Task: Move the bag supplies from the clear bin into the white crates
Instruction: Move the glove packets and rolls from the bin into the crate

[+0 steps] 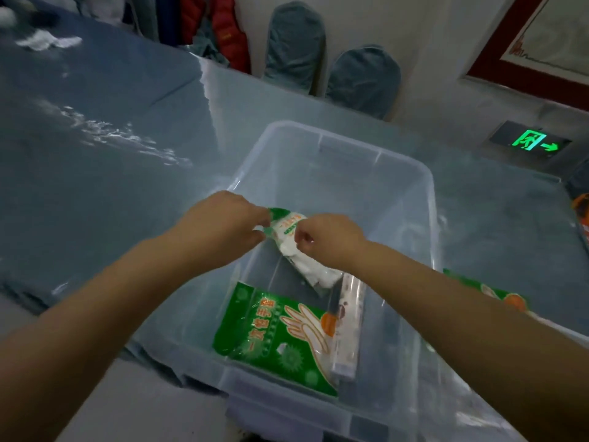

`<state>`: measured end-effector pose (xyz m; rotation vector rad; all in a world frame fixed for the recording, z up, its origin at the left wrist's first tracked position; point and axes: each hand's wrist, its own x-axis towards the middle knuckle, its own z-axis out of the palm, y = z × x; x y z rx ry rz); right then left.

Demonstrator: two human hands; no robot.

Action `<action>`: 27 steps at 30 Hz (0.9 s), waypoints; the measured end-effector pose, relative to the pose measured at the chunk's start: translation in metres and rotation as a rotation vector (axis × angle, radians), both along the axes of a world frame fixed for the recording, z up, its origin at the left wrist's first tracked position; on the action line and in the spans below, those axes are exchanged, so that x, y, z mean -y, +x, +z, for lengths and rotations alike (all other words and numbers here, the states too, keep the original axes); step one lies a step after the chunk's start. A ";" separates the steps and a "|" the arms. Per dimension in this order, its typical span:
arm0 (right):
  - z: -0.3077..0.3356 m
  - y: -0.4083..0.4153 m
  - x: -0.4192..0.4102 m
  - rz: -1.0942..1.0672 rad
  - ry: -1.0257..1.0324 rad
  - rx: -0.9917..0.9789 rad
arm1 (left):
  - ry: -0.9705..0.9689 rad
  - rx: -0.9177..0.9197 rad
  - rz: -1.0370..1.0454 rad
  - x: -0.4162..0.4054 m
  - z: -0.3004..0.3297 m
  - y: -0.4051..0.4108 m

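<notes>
Pinching a white-and-green bag pack (294, 247) over the clear bin (427, 199): left hand (220, 231) grip on its green end, right hand (325, 240) grip mid-pack. Below the grip, green glove packet (274, 339) and slim clear-wrapped box (347, 327) lie on bin floor. Bin sits on blue surface (111, 161).

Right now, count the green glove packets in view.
2. One green glove packet lies in the clear bin; another shows outside it, partly hidden behind the right forearm. More may be hidden.
</notes>
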<state>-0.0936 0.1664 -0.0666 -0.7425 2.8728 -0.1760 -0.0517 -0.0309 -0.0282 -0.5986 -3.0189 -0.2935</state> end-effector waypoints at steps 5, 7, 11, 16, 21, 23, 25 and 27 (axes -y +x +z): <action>-0.077 -0.010 0.024 -0.142 0.321 0.146 | 0.136 -0.057 -0.115 0.016 -0.012 -0.007; -0.101 -0.011 0.020 -0.266 0.314 0.099 | 0.159 -0.073 -0.122 0.018 -0.013 -0.009; -0.126 -0.012 0.015 -0.347 0.308 0.050 | 0.146 -0.066 -0.128 0.020 -0.016 -0.011; -0.121 -0.022 0.008 -0.366 0.314 0.013 | 0.141 -0.075 -0.147 0.020 -0.013 -0.009; -0.066 -0.040 0.000 -0.428 0.055 0.066 | 0.228 -0.102 -0.143 0.022 -0.011 -0.007; -0.030 -0.048 -0.008 -0.495 -0.104 0.073 | 0.236 -0.093 -0.142 0.022 -0.011 -0.008; 0.005 -0.047 -0.016 -0.572 -0.302 0.138 | 0.216 -0.083 -0.190 0.021 -0.012 -0.010; 0.036 -0.038 -0.026 -0.629 -0.496 0.242 | 0.272 -0.057 -0.213 0.020 -0.012 -0.013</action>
